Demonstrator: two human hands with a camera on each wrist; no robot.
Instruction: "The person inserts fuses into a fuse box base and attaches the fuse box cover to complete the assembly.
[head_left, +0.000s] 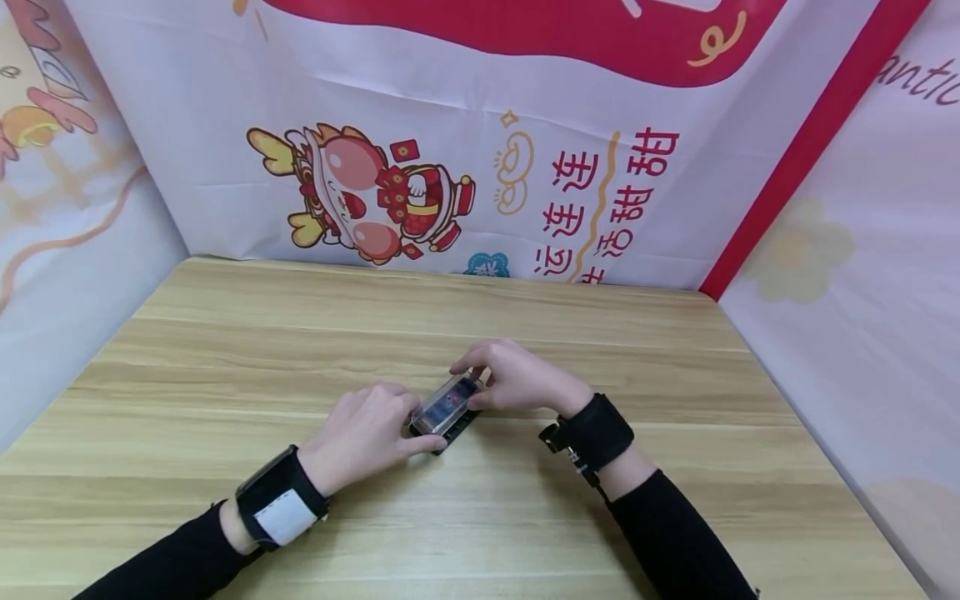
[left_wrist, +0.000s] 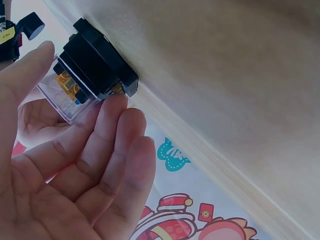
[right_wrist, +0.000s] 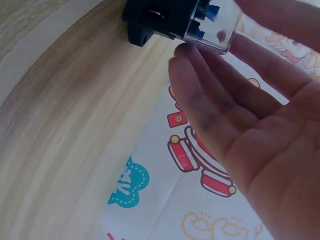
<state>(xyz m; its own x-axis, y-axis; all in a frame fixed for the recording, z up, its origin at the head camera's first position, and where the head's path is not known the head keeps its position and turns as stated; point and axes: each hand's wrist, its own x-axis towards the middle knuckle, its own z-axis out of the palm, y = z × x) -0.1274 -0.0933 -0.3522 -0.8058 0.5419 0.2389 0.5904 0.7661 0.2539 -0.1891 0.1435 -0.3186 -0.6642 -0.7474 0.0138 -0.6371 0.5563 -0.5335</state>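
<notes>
A small display case with a clear cover and a black base sits at the middle of the table, lying slantwise. My left hand grips its near left end, thumb on the front side and fingers behind. At the far right end my right hand holds the case between thumb and fingers. Through the clear cover, the left wrist view shows orange and dark parts inside. Blue pieces show within the cover in the right wrist view.
The wood-grain table stretches around both hands. Behind it hangs a printed cloth backdrop with a cartoon dragon and red lettering. Printed cloth walls stand along both sides. Each wrist wears a black strap.
</notes>
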